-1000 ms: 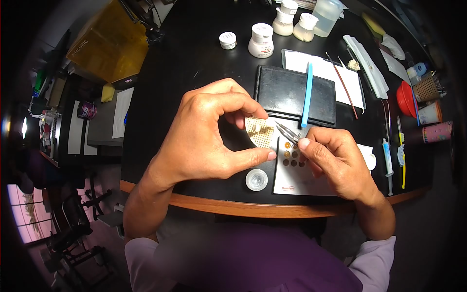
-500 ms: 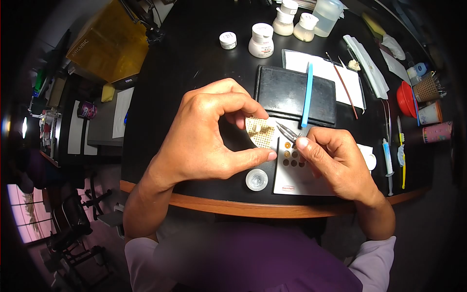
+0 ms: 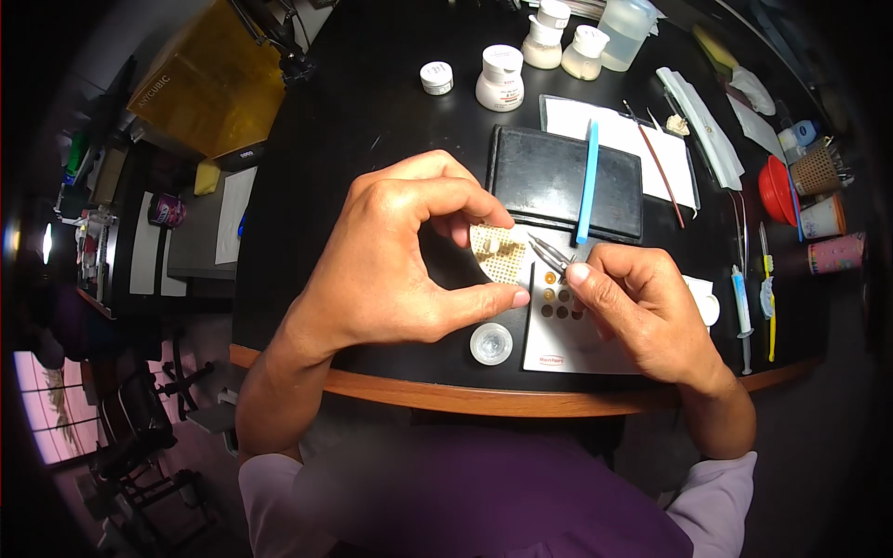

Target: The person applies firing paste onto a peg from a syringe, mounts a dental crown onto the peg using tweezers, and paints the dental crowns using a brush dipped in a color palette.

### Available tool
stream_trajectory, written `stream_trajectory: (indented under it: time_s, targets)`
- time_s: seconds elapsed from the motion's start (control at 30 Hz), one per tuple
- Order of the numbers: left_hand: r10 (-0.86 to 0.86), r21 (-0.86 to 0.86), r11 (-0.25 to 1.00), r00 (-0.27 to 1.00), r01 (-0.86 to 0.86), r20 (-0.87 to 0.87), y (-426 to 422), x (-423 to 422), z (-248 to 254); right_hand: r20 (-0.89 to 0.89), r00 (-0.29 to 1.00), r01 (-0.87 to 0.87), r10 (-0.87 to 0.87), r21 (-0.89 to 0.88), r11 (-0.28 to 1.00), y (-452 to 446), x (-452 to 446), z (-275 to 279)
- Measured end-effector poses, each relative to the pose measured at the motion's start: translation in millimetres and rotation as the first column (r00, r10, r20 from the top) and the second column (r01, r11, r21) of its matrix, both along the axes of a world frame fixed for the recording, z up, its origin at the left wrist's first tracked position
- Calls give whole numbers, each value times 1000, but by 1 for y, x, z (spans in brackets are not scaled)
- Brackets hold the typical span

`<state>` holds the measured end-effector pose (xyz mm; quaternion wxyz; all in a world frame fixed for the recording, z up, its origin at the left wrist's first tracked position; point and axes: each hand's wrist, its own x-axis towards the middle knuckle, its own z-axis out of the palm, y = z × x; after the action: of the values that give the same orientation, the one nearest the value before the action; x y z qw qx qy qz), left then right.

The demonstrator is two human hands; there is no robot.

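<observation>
My left hand point(image 3: 386, 256) curves around a small beige perforated firing tray point(image 3: 500, 268), gripping it by its edges between fingertips and thumb. Small pale pieces sit on top of it, too small to name surely. In my right hand point(image 3: 646, 307), pinched between thumb and fingers, is a pair of metal tweezers point(image 3: 553, 256). The tips point left and lie close to the tray's upper right edge; whether they touch anything I cannot tell. Under the right hand lies a white mixing palette point(image 3: 563, 352) with round wells, partly hidden. A small clear cup point(image 3: 490, 344) stands below the left thumb.
Behind the hands lies a black case point(image 3: 530, 177) with a blue strip point(image 3: 588, 181) across it. White jars point(image 3: 500, 82) stand at the back. A thin brush point(image 3: 656, 166), a syringe point(image 3: 741, 316) and a red bowl point(image 3: 776, 189) are on the right. A wooden edge point(image 3: 446, 398) borders the table.
</observation>
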<state>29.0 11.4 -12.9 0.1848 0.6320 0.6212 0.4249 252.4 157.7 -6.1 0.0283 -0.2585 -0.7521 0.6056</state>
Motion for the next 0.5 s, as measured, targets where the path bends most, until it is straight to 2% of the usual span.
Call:
stream_trajectory:
  time_s: [0.5]
  targets:
    - [6,4,1000,1000,-6,3,0,0,1,-25,1000,13,-15,-62,998,1,2,-1]
